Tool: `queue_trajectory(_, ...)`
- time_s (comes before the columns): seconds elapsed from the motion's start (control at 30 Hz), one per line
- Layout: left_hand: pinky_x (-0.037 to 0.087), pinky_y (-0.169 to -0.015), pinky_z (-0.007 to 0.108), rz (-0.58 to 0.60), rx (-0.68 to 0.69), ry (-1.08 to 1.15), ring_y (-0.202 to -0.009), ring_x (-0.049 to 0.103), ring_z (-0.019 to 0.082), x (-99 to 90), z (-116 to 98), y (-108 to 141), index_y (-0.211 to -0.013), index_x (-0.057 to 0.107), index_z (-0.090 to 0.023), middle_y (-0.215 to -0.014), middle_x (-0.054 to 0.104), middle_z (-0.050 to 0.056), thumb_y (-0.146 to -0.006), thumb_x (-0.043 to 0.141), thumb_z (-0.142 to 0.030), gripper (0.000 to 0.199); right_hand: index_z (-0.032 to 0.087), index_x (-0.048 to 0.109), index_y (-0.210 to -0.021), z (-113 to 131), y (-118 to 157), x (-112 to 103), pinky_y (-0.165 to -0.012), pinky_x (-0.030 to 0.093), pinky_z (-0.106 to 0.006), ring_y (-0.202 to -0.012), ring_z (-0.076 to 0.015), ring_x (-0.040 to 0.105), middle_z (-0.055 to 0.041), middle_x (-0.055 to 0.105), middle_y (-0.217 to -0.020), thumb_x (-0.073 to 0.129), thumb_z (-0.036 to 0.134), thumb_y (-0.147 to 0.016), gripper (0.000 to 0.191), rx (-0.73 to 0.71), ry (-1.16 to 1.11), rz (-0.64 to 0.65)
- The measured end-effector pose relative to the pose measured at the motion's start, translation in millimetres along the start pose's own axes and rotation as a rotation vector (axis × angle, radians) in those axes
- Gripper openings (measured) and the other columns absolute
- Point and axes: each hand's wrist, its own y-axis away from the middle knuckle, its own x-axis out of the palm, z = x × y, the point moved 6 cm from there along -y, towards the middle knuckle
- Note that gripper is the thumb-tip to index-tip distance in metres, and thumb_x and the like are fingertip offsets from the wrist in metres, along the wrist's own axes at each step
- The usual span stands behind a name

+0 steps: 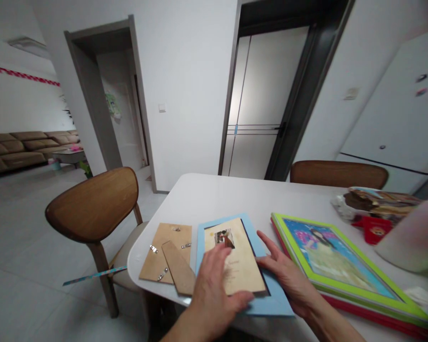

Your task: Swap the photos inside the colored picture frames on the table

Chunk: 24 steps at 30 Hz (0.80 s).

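White bench (242, 190) carries the blue frame (274, 305) at its near edge. On this frame lies the cream card (240, 273). Your left hand (214, 280) covers it partly, fingers spread; your right hand (287, 273) has fingers parted alongside, whether gripping I cannot tell.

Frame (271, 308): pale blue, plain
Card (244, 273): cream, dark-and-brown photo (224, 239), faint reddish lettering
Backing board (156, 263): light tan, silver fittings (162, 274)
Stand strip (178, 268): mid-brown
Bordered picture (324, 256): lime-green edge, blue ground, pink patches, pale-yellow gown (342, 270)
Stack beneath (378, 317): red
Tabletop (235, 194): plain white
Chair (96, 204): brown wood-toned back, beige seat (128, 251)
Packet (377, 230): bright red, small golden motif
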Motion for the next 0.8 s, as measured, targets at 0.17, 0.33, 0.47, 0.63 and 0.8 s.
queue_trajectory(0.17, 0.041, -0.084, 0.034, -0.044, 0.16, -0.054, -0.093, 0.049, 0.02, 3.6, -30, -9, -0.107, 0.045, -0.017, -0.098, 0.055, 0.007, -0.061, 0.047, -0.004, 0.048, 0.021, 0.017, -0.13, 1, -8, -7, -0.045, 0.038, -0.022, -0.045, -0.0109, 0.049, 0.0072, 0.05, -0.051, 0.054, 0.031, -0.066, 0.074, -0.103, 0.263, -0.022)
queue_trajectory(0.33, 0.044, -0.074, 0.033, -0.373, -0.104, -0.167, -0.084, 0.054, 0.019, -59.1, 19, -4, -0.104, 0.044, -0.018, -0.092, 0.056, 0.006, -0.071, 0.042, -0.012, 0.033, 0.008, 0.036, -0.122, -7, -28, -33, -0.052, 0.039, -0.026, -0.054, -0.0153, 0.053, 0.0003, 0.055, -0.058, 0.045, 0.028, -0.068, 0.059, -0.283, 0.883, -0.219)
queue_trajectory(0.47, 0.043, -0.076, 0.036, -0.342, -0.301, -0.271, -0.088, 0.055, 0.022, -79.1, 65, 20, -0.099, 0.046, -0.016, -0.095, 0.058, 0.007, -0.073, 0.044, -0.021, 0.027, 0.005, 0.045, -0.115, -20, -36, -38, -0.07, 0.041, -0.031, -0.075, -0.0207, 0.057, -0.0128, 0.062, -0.087, 0.042, 0.026, -0.069, 0.051, -0.392, 1.21, -0.261)
queue_trajectory(0.63, 0.04, -0.08, 0.04, -0.193, -0.31, -0.446, -0.092, 0.053, 0.025, -75.5, 87, 42, -0.101, 0.047, -0.017, -0.097, 0.057, 0.008, -0.075, 0.046, -0.029, 0.028, 0.004, 0.047, -0.113, -27, -38, -33, -0.075, 0.04, -0.032, -0.081, -0.0218, 0.056, -0.0148, 0.059, -0.093, 0.039, 0.024, -0.072, 0.046, -0.437, 1.375, -0.236)
queue_trajectory(0.8, 0.04, -0.078, 0.04, -0.165, -0.275, -0.573, -0.09, 0.052, 0.025, -76.8, 85, 42, -0.099, 0.048, -0.019, -0.093, 0.056, 0.007, -0.074, 0.047, -0.029, 0.027, 0.007, 0.049, -0.11, -29, -40, -35, -0.074, 0.041, -0.031, -0.082, -0.0213, 0.055, -0.0128, 0.058, -0.09, 0.04, 0.024, -0.072, 0.043, -0.448, 1.399, -0.231)
